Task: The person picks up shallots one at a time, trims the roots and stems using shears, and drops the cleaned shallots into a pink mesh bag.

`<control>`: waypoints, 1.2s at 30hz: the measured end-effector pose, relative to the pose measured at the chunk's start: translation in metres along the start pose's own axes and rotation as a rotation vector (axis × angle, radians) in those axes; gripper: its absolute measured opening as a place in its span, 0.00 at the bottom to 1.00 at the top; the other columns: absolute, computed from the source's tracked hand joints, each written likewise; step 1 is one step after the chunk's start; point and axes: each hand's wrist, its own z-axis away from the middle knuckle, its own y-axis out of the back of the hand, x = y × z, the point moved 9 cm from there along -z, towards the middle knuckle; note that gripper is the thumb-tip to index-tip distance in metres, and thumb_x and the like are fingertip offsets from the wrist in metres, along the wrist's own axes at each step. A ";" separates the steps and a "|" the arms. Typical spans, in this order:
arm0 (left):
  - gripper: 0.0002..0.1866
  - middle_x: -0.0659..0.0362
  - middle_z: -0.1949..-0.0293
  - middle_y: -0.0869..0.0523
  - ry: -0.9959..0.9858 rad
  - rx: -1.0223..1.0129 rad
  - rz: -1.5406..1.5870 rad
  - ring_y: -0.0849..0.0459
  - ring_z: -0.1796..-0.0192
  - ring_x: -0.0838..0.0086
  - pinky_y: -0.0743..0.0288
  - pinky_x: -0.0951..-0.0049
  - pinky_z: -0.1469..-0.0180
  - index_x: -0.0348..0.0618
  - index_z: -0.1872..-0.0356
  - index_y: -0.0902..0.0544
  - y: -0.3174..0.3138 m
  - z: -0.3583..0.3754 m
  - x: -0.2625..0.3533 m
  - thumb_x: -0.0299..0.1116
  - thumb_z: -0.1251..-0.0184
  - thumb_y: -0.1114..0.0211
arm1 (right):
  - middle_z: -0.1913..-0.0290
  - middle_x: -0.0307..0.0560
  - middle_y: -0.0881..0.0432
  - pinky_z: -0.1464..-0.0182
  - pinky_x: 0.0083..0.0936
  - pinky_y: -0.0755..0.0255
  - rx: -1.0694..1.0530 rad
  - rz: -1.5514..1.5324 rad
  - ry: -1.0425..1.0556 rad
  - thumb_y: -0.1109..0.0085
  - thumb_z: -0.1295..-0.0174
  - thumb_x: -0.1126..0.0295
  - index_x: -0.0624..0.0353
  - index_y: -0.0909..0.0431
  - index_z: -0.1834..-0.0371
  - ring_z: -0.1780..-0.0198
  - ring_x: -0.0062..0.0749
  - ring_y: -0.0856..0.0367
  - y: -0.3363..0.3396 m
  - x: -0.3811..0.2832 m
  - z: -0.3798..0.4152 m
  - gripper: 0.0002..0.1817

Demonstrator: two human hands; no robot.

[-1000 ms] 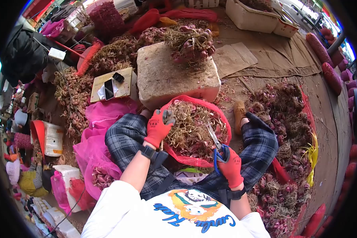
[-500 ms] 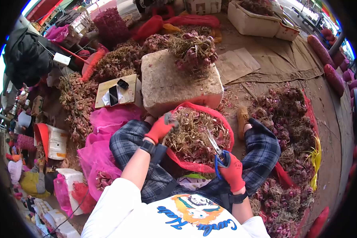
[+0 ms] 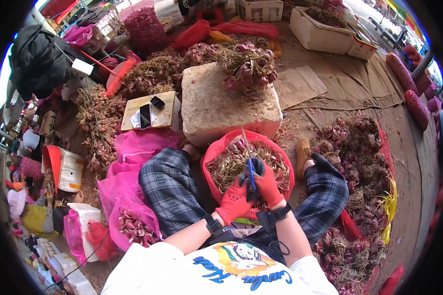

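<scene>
My right hand, in a red glove with dark fingertips, grips scissors by their blue handles. The blades point away from me, over a tub lined with red mesh. Close against it is my left hand, gloved alike, its fingers bent in beside the handles; whatever they hold is hidden. Dry stalks and trimmings fill the tub between my legs, with some purple shallots among them. Just beyond it, a bunch of shallots with dried tops rests on an upturned foam box.
More bunched shallots lie along my right, and others at far left. Pink netting spreads by my left leg, with loose shallots in it. A phone lies on a small box. Other people sit at far left.
My left hand has come from the tub's left rim to beside my right hand. The right hand and scissors have moved left, and the blades now point more directly away.
</scene>
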 end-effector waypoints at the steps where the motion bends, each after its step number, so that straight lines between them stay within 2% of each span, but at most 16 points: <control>1: 0.31 0.44 0.45 0.29 0.048 0.029 0.063 0.26 0.45 0.51 0.31 0.59 0.43 0.40 0.44 0.30 0.008 -0.002 -0.009 0.39 0.48 0.32 | 0.59 0.38 0.18 0.55 0.21 0.26 -0.019 -0.069 -0.053 0.36 0.44 0.71 0.64 0.25 0.51 0.59 0.19 0.22 -0.004 0.015 -0.003 0.18; 4: 0.27 0.46 0.51 0.22 0.272 0.116 0.222 0.25 0.45 0.55 0.31 0.61 0.43 0.38 0.47 0.27 0.017 -0.002 -0.067 0.36 0.48 0.31 | 0.59 0.40 0.19 0.55 0.20 0.25 -0.100 -0.314 -0.236 0.36 0.43 0.70 0.65 0.25 0.49 0.59 0.20 0.21 -0.008 0.051 -0.002 0.20; 7: 0.39 0.44 0.43 0.28 0.158 0.045 -0.301 0.28 0.41 0.51 0.34 0.57 0.39 0.37 0.43 0.30 0.040 -0.012 -0.042 0.47 0.55 0.26 | 0.58 0.41 0.18 0.56 0.19 0.25 -0.145 -0.473 -0.335 0.37 0.42 0.68 0.66 0.25 0.48 0.59 0.21 0.21 -0.012 0.071 0.005 0.20; 10: 0.45 0.41 0.39 0.33 0.245 -0.024 -0.594 0.30 0.40 0.48 0.35 0.56 0.39 0.39 0.40 0.32 0.027 -0.023 -0.062 0.53 0.60 0.25 | 0.57 0.38 0.18 0.60 0.16 0.28 -0.063 -0.516 -0.325 0.38 0.41 0.67 0.62 0.24 0.49 0.62 0.17 0.22 -0.002 0.070 0.012 0.18; 13: 0.49 0.40 0.37 0.36 0.322 -0.040 -0.561 0.32 0.39 0.45 0.35 0.55 0.38 0.39 0.39 0.32 0.025 -0.030 -0.077 0.55 0.63 0.24 | 0.65 0.38 0.17 0.73 0.13 0.31 -0.024 -0.436 -0.398 0.41 0.39 0.65 0.60 0.23 0.50 0.74 0.15 0.24 0.011 0.063 0.023 0.16; 14: 0.43 0.43 0.42 0.30 0.360 0.016 -0.561 0.27 0.42 0.52 0.32 0.61 0.40 0.38 0.41 0.31 0.036 -0.030 -0.068 0.49 0.60 0.23 | 0.68 0.38 0.17 0.75 0.13 0.31 -0.064 -0.408 -0.444 0.42 0.38 0.64 0.59 0.23 0.50 0.76 0.15 0.25 0.011 0.048 0.027 0.15; 17: 0.32 0.52 0.49 0.25 0.304 0.148 0.005 0.23 0.48 0.66 0.30 0.70 0.43 0.37 0.45 0.29 0.028 -0.032 -0.112 0.37 0.51 0.26 | 0.74 0.42 0.18 0.81 0.16 0.33 -0.168 -0.314 -0.528 0.44 0.37 0.61 0.59 0.21 0.53 0.83 0.20 0.26 -0.002 0.045 0.033 0.16; 18: 0.24 0.59 0.54 0.24 0.244 0.233 0.425 0.24 0.52 0.76 0.30 0.77 0.46 0.38 0.46 0.29 0.026 -0.031 -0.119 0.27 0.44 0.32 | 0.74 0.42 0.18 0.81 0.16 0.33 -0.200 -0.303 -0.550 0.44 0.38 0.60 0.59 0.21 0.54 0.83 0.20 0.26 -0.007 0.048 0.036 0.16; 21: 0.29 0.61 0.52 0.23 0.372 0.399 0.834 0.25 0.53 0.76 0.29 0.77 0.50 0.42 0.39 0.31 0.027 -0.024 -0.153 0.28 0.43 0.32 | 0.77 0.43 0.19 0.84 0.17 0.36 -0.292 -0.354 -0.667 0.44 0.37 0.62 0.59 0.21 0.50 0.85 0.20 0.26 -0.025 0.063 0.044 0.16; 23: 0.31 0.55 0.49 0.23 0.459 0.356 0.420 0.24 0.49 0.72 0.28 0.73 0.48 0.41 0.39 0.33 0.044 -0.022 -0.127 0.31 0.44 0.31 | 0.78 0.43 0.19 0.85 0.18 0.36 -0.311 -0.383 -0.701 0.45 0.36 0.61 0.59 0.22 0.49 0.86 0.20 0.27 -0.036 0.079 0.049 0.17; 24: 0.31 0.54 0.49 0.24 0.408 0.304 -0.017 0.24 0.47 0.72 0.27 0.72 0.48 0.41 0.39 0.33 0.043 -0.024 -0.128 0.31 0.45 0.31 | 0.80 0.43 0.20 0.86 0.18 0.38 -0.300 -0.280 -0.729 0.44 0.37 0.62 0.58 0.22 0.49 0.87 0.20 0.27 -0.033 0.075 0.052 0.17; 27: 0.28 0.53 0.54 0.20 0.292 0.255 0.001 0.21 0.51 0.71 0.26 0.70 0.50 0.40 0.46 0.28 0.043 -0.043 -0.128 0.32 0.49 0.28 | 0.81 0.43 0.20 0.87 0.17 0.39 -0.259 -0.374 -0.736 0.42 0.38 0.62 0.58 0.21 0.51 0.87 0.19 0.28 -0.028 0.072 0.051 0.16; 30: 0.17 0.59 0.61 0.16 0.371 0.250 0.504 0.19 0.58 0.74 0.26 0.73 0.51 0.40 0.56 0.23 0.034 -0.055 -0.160 0.26 0.48 0.30 | 0.82 0.39 0.24 0.83 0.19 0.31 -0.165 -0.489 -0.721 0.38 0.41 0.61 0.59 0.19 0.57 0.87 0.20 0.29 -0.016 0.060 0.051 0.14; 31: 0.15 0.61 0.59 0.17 0.365 0.152 0.456 0.20 0.57 0.78 0.25 0.77 0.54 0.39 0.55 0.23 0.026 -0.057 -0.179 0.22 0.46 0.33 | 0.83 0.37 0.25 0.82 0.19 0.28 -0.133 -0.528 -0.715 0.36 0.42 0.61 0.59 0.18 0.59 0.87 0.20 0.29 -0.012 0.055 0.051 0.14; 33: 0.14 0.62 0.59 0.17 0.527 0.096 0.647 0.20 0.59 0.81 0.26 0.80 0.58 0.40 0.53 0.23 0.030 -0.052 -0.171 0.25 0.40 0.36 | 0.84 0.36 0.27 0.81 0.20 0.25 -0.081 -0.520 -0.696 0.32 0.45 0.60 0.60 0.19 0.69 0.87 0.19 0.30 -0.007 0.056 0.052 0.14; 36: 0.13 0.63 0.59 0.18 0.426 0.103 0.875 0.19 0.61 0.82 0.26 0.81 0.62 0.41 0.50 0.25 0.035 -0.051 -0.164 0.31 0.34 0.40 | 0.85 0.35 0.27 0.81 0.19 0.28 -0.086 -0.463 -0.676 0.30 0.47 0.55 0.60 0.21 0.79 0.87 0.18 0.31 -0.002 0.070 0.051 0.19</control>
